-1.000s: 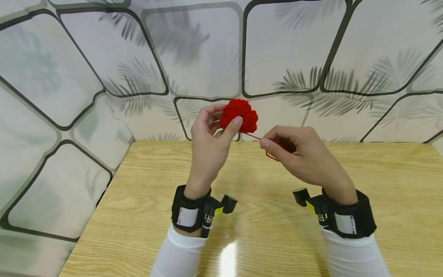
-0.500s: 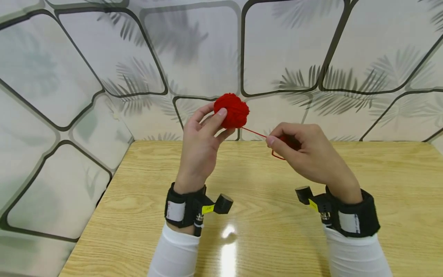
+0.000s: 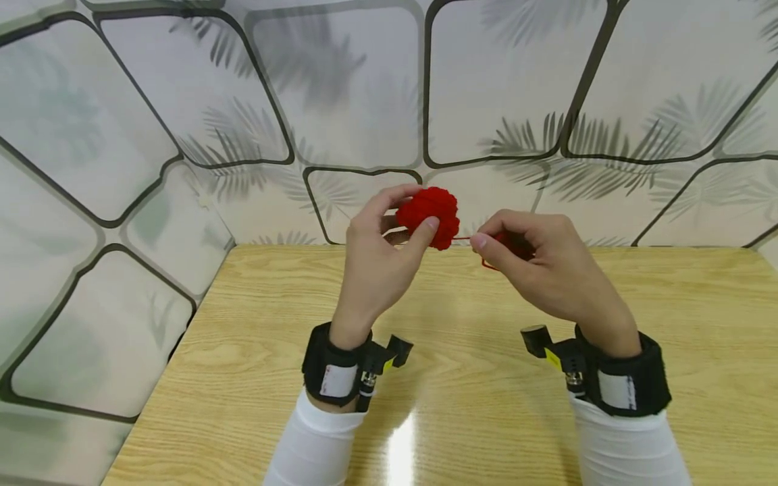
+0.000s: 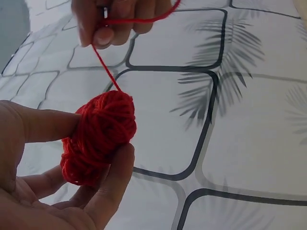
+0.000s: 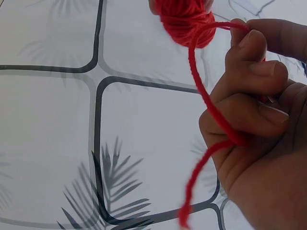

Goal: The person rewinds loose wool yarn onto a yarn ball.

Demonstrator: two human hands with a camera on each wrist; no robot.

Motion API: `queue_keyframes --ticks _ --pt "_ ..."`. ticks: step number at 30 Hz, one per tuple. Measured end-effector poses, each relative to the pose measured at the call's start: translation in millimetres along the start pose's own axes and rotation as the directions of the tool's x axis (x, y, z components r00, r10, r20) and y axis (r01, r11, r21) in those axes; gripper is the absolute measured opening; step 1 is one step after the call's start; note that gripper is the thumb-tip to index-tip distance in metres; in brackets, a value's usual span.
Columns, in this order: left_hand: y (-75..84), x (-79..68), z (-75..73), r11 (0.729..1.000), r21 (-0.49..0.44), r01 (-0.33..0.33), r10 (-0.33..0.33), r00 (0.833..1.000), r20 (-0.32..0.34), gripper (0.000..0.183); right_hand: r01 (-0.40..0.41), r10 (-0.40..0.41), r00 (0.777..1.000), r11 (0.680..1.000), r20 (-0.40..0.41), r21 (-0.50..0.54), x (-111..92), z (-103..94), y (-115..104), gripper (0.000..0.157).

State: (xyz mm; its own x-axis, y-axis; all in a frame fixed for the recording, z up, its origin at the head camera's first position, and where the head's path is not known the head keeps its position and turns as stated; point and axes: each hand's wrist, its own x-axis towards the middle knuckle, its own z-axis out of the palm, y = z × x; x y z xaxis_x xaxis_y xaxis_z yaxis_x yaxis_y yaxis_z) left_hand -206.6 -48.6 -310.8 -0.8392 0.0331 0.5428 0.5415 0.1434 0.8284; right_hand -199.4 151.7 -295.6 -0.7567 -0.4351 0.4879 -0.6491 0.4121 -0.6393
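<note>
My left hand point(image 3: 383, 260) holds a small ball of red yarn point(image 3: 430, 214) up above the table's far edge, thumb on the near side and fingers behind. In the left wrist view the wound ball point(image 4: 99, 136) sits between thumb and fingertips. A short strand point(image 4: 106, 69) runs from it to my right hand point(image 3: 537, 260), which pinches the yarn between thumb and forefinger. Seen from the right wrist, the yarn point(image 5: 204, 91) loops down outside the curled fingers of that hand point(image 5: 259, 115), and a loose tail point(image 5: 196, 177) hangs below.
A light wood-grain table point(image 3: 462, 405) lies under both forearms. Behind it and to the left stand pale walls point(image 3: 365, 81) patterned with dark outlines and leaf shadows. Each wrist wears a black strap with a small camera, the left strap point(image 3: 331, 368) and the right one point(image 3: 626, 374).
The left hand and yarn ball swing left and up, then return right and down, the ball turning. The strand lengthens, then shortens. The right hand shifts slightly right, still pinching the yarn.
</note>
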Motion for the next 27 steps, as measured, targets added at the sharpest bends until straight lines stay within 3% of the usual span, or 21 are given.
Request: queue_keyframes --ticks 5,10,14,18,21,25,27 --pt "-0.5 -3.3 7.4 0.982 0.179 -0.051 0.035 0.995 0.094 0.038 -0.054 0.054 0.998 0.998 0.037 0.012 -0.5 0.7 -0.8 0.006" --pt "0.9 -4.8 6.5 0.976 0.216 -0.023 -0.022 0.979 0.204 0.033 -0.066 0.065 0.995 0.998 0.077 0.016 -0.7 -2.1 0.6 0.006" --pt "1.7 -4.9 4.0 0.977 0.213 0.001 -0.063 0.957 0.284 0.031 -0.084 0.082 0.996 0.995 0.037 0.062 -0.4 -4.5 0.9 0.008" --pt "2.1 -4.2 2.5 0.991 0.132 0.016 -0.062 0.933 0.354 0.032 -0.099 0.110 0.991 0.986 -0.078 0.134 1.2 -5.1 1.7 0.009" --pt "11.6 -3.0 -0.9 0.997 0.003 0.073 -0.068 0.906 0.417 0.033 -0.083 0.109 0.980 0.984 -0.164 0.155 2.6 -5.6 5.1 0.010" --pt "26.5 -2.2 -9.1 0.971 -0.170 0.167 -0.061 0.863 0.502 0.033 -0.026 0.054 0.976 0.991 -0.210 0.134 4.7 -4.5 13.2 0.011" --pt "26.5 -2.5 -11.9 0.948 -0.244 0.207 -0.052 0.852 0.522 0.032 -0.007 0.036 0.980 0.989 -0.196 0.148 5.5 -2.5 16.9 0.011"
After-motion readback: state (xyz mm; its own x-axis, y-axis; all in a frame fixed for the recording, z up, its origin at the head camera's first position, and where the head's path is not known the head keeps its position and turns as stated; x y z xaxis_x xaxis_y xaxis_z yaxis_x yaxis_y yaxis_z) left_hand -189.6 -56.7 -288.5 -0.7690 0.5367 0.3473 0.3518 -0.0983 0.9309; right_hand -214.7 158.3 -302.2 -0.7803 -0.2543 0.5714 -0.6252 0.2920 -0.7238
